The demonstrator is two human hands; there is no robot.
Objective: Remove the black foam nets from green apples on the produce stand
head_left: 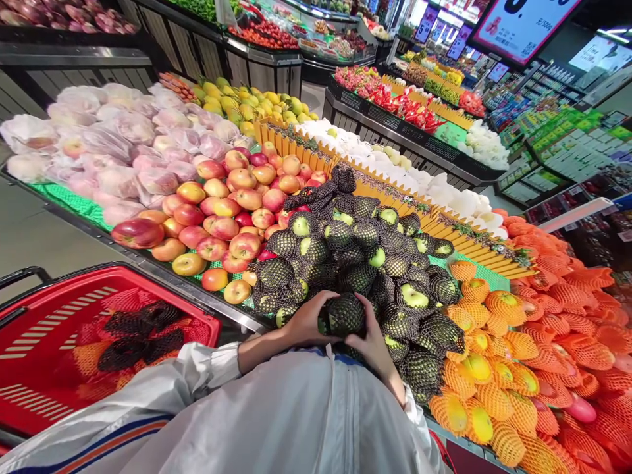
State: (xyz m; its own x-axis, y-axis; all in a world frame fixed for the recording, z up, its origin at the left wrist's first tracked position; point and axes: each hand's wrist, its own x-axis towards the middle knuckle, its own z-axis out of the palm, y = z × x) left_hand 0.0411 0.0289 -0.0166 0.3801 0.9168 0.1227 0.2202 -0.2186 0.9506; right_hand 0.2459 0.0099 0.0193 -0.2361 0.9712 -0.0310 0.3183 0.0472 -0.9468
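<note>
Close to my body, my left hand (313,321) and my right hand (369,339) are wrapped round a green apple in a black foam net (344,315). The net covers nearly all of the fruit. Its lower part is hidden by my fingers. Right beyond my hands lies a heap of green apples in black foam nets (395,263), with bits of green skin showing through. Unwrapped red-and-yellow apples (232,217) are piled to the left of that heap.
A red shopping basket (200,316) with empty foam nets (143,336) stands at my left. Fruit in yellow and orange nets (488,368) lies at the right. An orange slatted divider (419,204) runs behind the apples. Bagged fruit (118,145) fills the far left.
</note>
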